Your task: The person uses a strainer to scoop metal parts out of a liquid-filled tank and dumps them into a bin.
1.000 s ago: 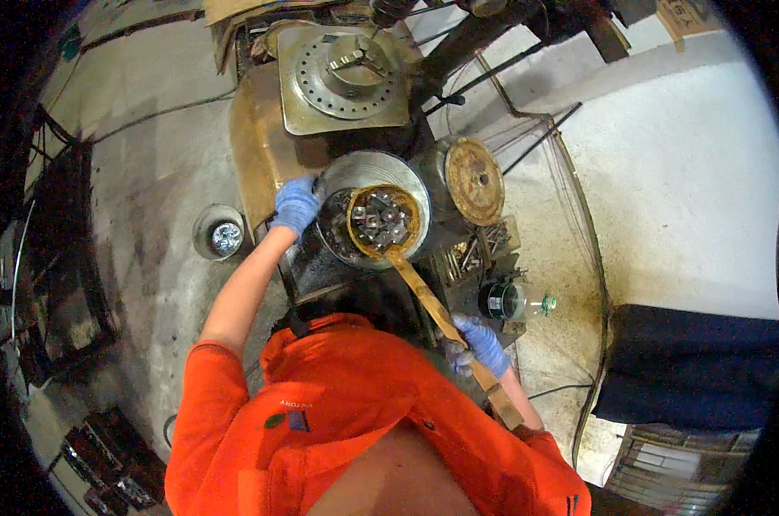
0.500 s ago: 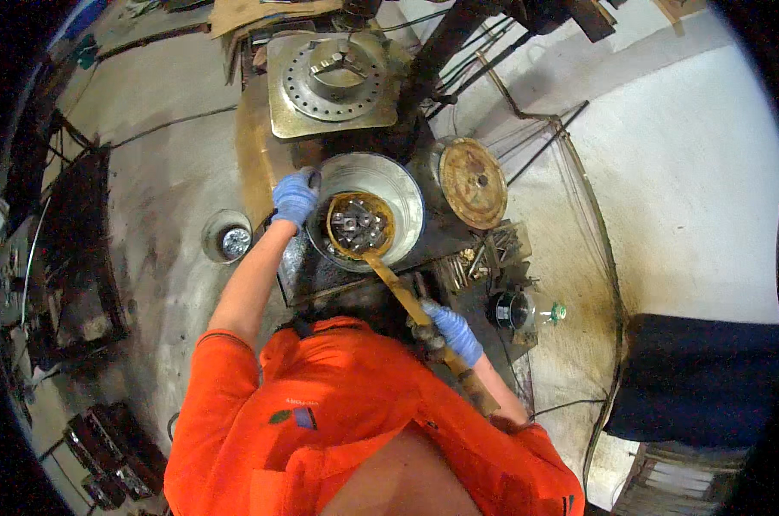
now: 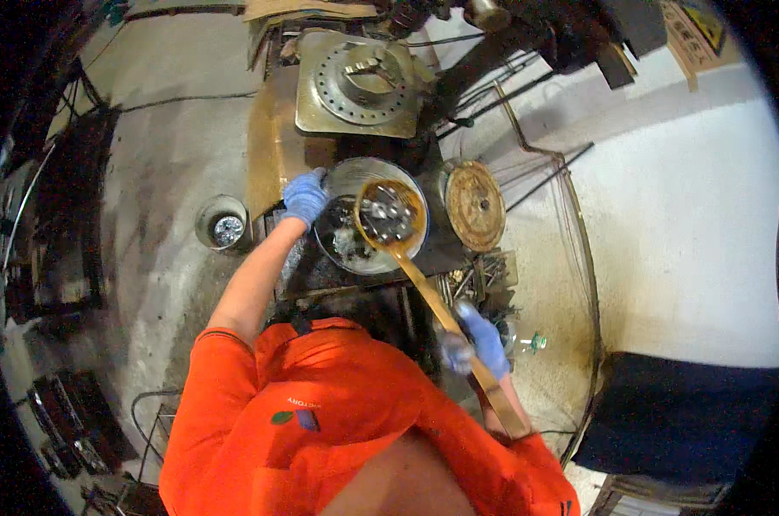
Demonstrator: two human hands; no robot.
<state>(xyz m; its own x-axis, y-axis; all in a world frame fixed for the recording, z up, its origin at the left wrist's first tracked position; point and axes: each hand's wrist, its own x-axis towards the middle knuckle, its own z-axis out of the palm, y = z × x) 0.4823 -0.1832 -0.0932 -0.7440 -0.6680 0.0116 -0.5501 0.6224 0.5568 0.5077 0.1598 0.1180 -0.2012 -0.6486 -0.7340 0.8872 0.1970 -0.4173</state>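
Observation:
My right hand (image 3: 482, 342), in a blue glove and slightly blurred, is wrapped round the long flat wooden handle of a strainer (image 3: 426, 291). The round, yellow-brown strainer bowl is tilted above the right part of a metal bucket (image 3: 336, 175). Small metal parts (image 3: 388, 211), dark and shiny, lie in the bowl, smeared by motion. My left hand (image 3: 306, 197), also gloved in blue, is closed on the bucket's left rim. Dark liquid with a pale, shiny patch shows at the bottom left of the bucket; the strainer hides the rest.
Behind the bucket stands a machine table (image 3: 355, 120) with a round drilled plate and chuck. A rusty round lid (image 3: 475, 206) leans at its right. A smaller bucket (image 3: 207, 206) with shiny bits is at the left. Metal pieces and a clear bottle (image 3: 527, 342) lie near my right hand.
The strainer has risen and shifted right within the bucket's outline, uncovering the liquid at left. My right hand has moved right with the handle. My left hand stays on the rim.

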